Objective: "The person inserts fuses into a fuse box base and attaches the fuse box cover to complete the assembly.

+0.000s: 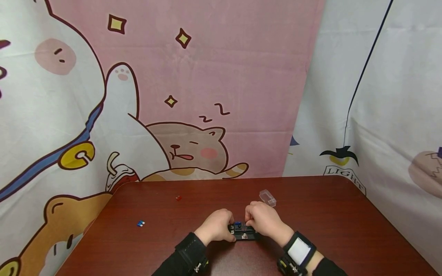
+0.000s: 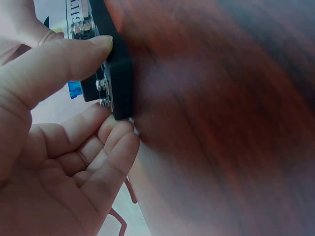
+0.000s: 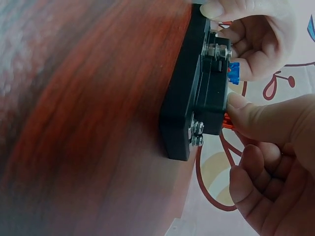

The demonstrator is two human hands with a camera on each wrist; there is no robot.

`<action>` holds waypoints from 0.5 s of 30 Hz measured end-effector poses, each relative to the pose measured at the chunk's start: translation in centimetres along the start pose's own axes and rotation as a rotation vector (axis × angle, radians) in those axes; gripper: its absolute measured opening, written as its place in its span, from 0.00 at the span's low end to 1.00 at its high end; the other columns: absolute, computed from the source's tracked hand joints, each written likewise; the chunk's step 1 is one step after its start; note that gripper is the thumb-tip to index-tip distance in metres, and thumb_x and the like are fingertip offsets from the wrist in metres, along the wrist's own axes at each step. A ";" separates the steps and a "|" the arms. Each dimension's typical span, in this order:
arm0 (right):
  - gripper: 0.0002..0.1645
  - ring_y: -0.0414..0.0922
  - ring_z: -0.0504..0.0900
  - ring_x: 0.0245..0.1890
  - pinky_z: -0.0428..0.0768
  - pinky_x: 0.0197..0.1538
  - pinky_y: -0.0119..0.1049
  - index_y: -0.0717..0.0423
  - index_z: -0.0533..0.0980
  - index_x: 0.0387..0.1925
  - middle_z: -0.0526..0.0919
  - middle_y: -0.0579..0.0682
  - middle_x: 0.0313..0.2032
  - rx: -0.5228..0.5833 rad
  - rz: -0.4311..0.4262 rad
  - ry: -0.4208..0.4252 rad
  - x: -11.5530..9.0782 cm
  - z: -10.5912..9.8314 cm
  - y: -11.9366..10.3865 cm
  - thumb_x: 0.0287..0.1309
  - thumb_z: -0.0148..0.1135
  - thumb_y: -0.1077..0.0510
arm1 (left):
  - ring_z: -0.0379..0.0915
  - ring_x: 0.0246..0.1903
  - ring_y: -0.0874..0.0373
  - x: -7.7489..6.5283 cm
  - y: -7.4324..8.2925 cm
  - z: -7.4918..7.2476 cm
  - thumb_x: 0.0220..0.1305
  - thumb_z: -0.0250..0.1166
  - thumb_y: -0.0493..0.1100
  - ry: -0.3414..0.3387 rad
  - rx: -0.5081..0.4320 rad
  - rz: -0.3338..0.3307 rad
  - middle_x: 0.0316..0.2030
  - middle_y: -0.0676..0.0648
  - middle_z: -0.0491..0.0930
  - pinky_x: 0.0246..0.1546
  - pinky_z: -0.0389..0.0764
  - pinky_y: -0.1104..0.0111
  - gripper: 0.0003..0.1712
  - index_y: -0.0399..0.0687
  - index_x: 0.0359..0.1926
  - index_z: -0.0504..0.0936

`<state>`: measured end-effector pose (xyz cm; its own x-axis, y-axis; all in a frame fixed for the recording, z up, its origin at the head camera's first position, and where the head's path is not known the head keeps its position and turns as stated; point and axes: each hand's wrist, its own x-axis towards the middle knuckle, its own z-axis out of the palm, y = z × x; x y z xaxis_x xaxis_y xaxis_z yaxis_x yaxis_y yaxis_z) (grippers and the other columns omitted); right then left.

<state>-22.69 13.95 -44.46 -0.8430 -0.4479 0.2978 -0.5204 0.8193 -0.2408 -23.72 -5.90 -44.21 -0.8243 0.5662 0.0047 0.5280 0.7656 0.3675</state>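
Observation:
A black plastic block with metal screw terminals lies on the table in front of me. My left hand grips its left end, thumb on the near edge and fingers round the end. A small blue plastic piece stands on the block's raised middle part. Beside it is a small red plastic piece, pinched by my right hand at the block's right side. The right thumb covers much of the red piece. In the head view the right fingers hide that end of the block.
A clear plastic box lies beyond my right hand. Far to the left are small blue pieces, and further back a small red piece. The brown table ends at a printed cloth.

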 end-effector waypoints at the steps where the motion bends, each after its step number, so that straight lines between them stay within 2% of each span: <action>1: 0.17 0.36 0.71 0.26 0.73 0.28 0.32 0.43 0.75 0.20 0.69 0.37 0.23 0.005 0.003 -0.002 0.0 0.0 0.0 0.45 0.79 0.57 | 0.64 0.25 0.64 0.0 0.0 0.0 0.36 0.82 0.47 0.001 0.001 0.000 0.25 0.58 0.70 0.30 0.70 0.71 0.21 0.47 0.29 0.81; 15: 0.16 0.34 0.70 0.25 0.72 0.28 0.32 0.42 0.76 0.19 0.69 0.36 0.23 0.041 0.027 -0.023 0.2 -0.1 0.1 0.45 0.79 0.57 | 0.64 0.25 0.64 0.0 0.1 0.0 0.36 0.83 0.47 0.001 0.008 -0.002 0.25 0.57 0.69 0.30 0.70 0.70 0.21 0.47 0.29 0.81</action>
<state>-22.91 14.01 -44.31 -0.8597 -0.4340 0.2692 -0.5017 0.8163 -0.2861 -23.70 -5.82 -44.18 -0.8254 0.5646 0.0051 0.5281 0.7689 0.3604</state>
